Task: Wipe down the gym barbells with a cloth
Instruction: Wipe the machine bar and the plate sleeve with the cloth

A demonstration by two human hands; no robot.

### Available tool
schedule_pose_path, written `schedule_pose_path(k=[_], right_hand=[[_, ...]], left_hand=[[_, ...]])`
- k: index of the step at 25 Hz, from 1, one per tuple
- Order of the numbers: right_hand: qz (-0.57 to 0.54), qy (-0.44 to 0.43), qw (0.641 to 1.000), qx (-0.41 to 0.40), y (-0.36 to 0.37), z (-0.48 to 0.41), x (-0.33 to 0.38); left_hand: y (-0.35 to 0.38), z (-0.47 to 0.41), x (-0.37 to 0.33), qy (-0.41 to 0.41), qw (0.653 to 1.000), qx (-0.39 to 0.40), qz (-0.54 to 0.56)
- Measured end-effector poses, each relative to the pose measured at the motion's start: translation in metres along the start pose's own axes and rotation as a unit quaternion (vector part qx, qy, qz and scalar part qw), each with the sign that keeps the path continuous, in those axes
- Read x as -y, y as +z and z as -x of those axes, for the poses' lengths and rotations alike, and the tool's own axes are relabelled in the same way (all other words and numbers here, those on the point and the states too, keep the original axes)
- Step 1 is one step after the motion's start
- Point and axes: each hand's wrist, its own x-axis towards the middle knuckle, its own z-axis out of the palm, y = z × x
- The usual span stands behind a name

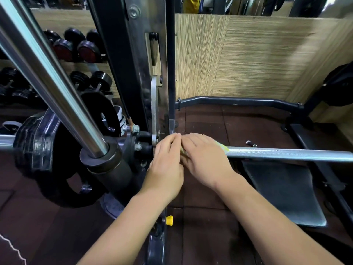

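Bar [286, 153] runs left to right across mid-scene. Both hands grip it just right of the upright [133, 64]: left hand [166, 163] next to the upright, right hand [204, 159] touching it on the right. Cloth [223, 147] lies under the right hand, apparently wrapped on the bar, with an edge showing at that hand's right. Plates [44, 150] sit on the bar left of the upright. Rod [47, 73] slants down from the far left to a collar before the plates. Dumbbells [80, 48] are racked far left. Pad [286, 192] lies below the bar, right. Knob [169, 220] sits near, below the hands.
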Motion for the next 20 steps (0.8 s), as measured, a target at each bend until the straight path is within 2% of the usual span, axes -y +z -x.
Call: schedule_pose_path(k=[2, 6, 8, 11, 13, 16, 20], right_hand=[[0.027, -0.012, 0.999, -0.019, -0.004, 0.026, -0.028], [0.028, 0.082, 0.995, -0.057, -0.012, 0.065, -0.073], [0.035, 0.097, 0.993, -0.06, -0.005, 0.05, -0.052], [0.034, 0.038, 0.998, -0.03, 0.009, 0.015, 0.0], [0.02, 0.018, 0.999, -0.022, 0.013, 0.009, 0.007], [0.028, 0.035, 0.998, -0.044, 0.003, 0.035, -0.028], [0.022, 0.147, 0.987, -0.066, -0.02, 0.082, -0.104]], left_hand=[[-0.001, 0.001, -0.001, 0.007, 1.0, 0.005, -0.001], [-0.003, 0.001, -0.002, 0.007, 1.0, 0.01, 0.009], [-0.004, 0.002, -0.002, 0.008, 1.0, 0.011, 0.012], [-0.005, 0.001, -0.001, 0.008, 1.0, 0.015, 0.013], [-0.007, 0.0, -0.001, 0.007, 1.0, 0.018, 0.013], [-0.007, -0.003, -0.005, 0.016, 1.0, 0.024, 0.003], [0.006, -0.023, -0.017, 0.075, 0.994, 0.059, -0.054]])
